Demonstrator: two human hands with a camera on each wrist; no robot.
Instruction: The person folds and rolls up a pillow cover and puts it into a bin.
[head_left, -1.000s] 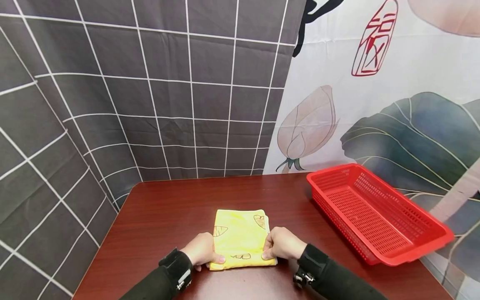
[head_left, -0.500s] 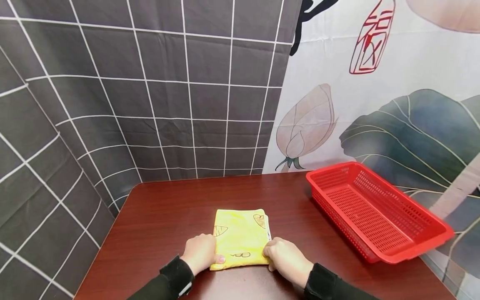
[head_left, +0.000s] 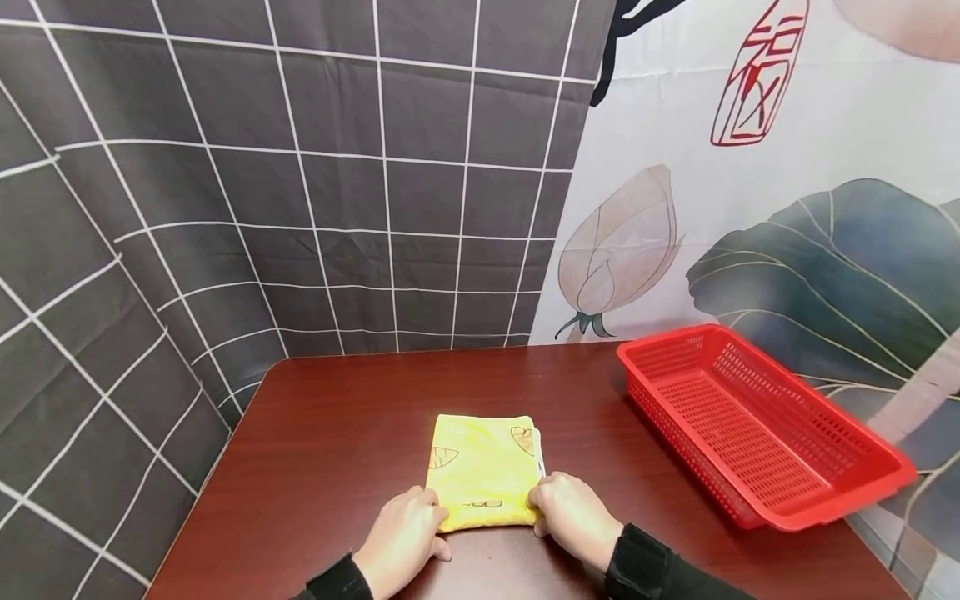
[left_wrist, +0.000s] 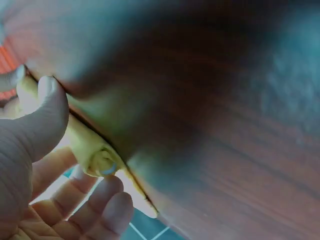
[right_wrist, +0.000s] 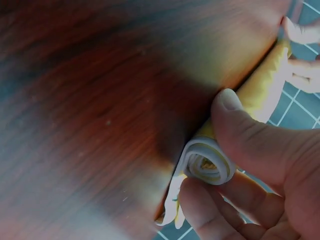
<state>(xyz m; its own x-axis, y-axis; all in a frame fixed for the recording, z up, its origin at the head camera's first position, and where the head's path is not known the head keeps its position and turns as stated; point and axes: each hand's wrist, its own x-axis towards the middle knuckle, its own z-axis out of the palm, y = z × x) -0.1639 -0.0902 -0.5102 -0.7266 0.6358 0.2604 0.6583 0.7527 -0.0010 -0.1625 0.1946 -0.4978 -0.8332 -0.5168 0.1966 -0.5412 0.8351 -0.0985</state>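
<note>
Evidently the right hand (head_left: 573, 508) has the firmer hold: its thumb and fingers pinch the right end of a roll (right_wrist: 207, 162) along the near edge of the yellow cloth (head_left: 483, 467). The left hand (head_left: 397, 529) is wider and looser — fingertips touch the roll's left end, while the thumb stands apart from it on the near side.

So the roll lies between the two hands, its long axis running left to right, each hand at one end and neither nearer than the other. The flat part of the cloth spreads away from the person, beyond the roll; in the right wrist view the roll's end shows white and yellow layers coiled together.

Under it all is the dark reddish table (head_left: 337, 433). A red basket (head_left: 738, 433) sits towards its right side, well apart from the cloth — closer to the right hand. Behind hang a grey gridded sheet (head_left: 420, 192) and a white floral one (head_left: 750, 192).
</note>
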